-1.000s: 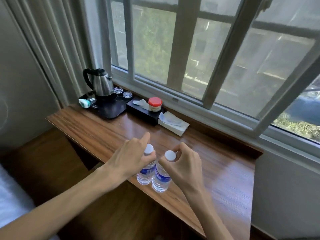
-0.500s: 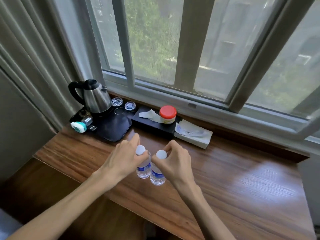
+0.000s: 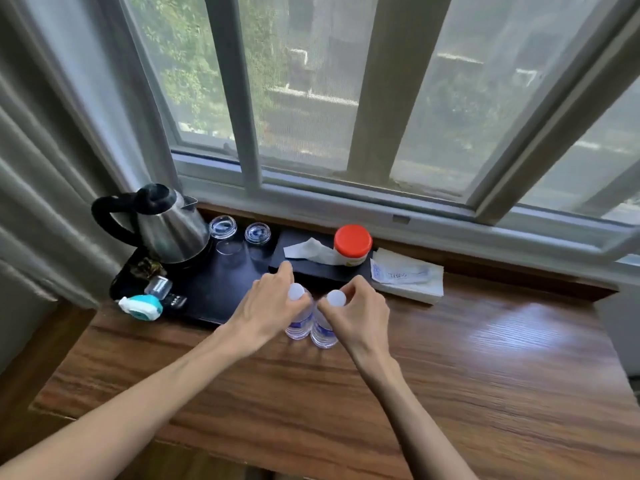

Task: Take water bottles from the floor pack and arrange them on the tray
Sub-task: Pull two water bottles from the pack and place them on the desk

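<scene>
Two small clear water bottles with white caps and blue labels hang side by side over the wooden desk (image 3: pixel 450 393). My left hand (image 3: pixel 266 306) is shut on the left bottle (image 3: pixel 298 327) near its neck. My right hand (image 3: pixel 358 315) is shut on the right bottle (image 3: pixel 322 332) the same way. The black tray (image 3: pixel 214 296) lies just left of and behind the bottles, near my left hand. The floor pack is out of view.
On the tray stand a steel kettle (image 3: pixel 166 226), two upturned glasses (image 3: pixel 223 227) and a teal-and-white gadget (image 3: pixel 142 306). A black tissue box (image 3: pixel 304 268) with a red-lidded jar (image 3: pixel 352 244) and a white packet (image 3: pixel 408 277) sit behind. Curtain on the left.
Both hands have carried the bottles forward across the desk toward the tray and tissue box, and my head has moved closer to the window.
</scene>
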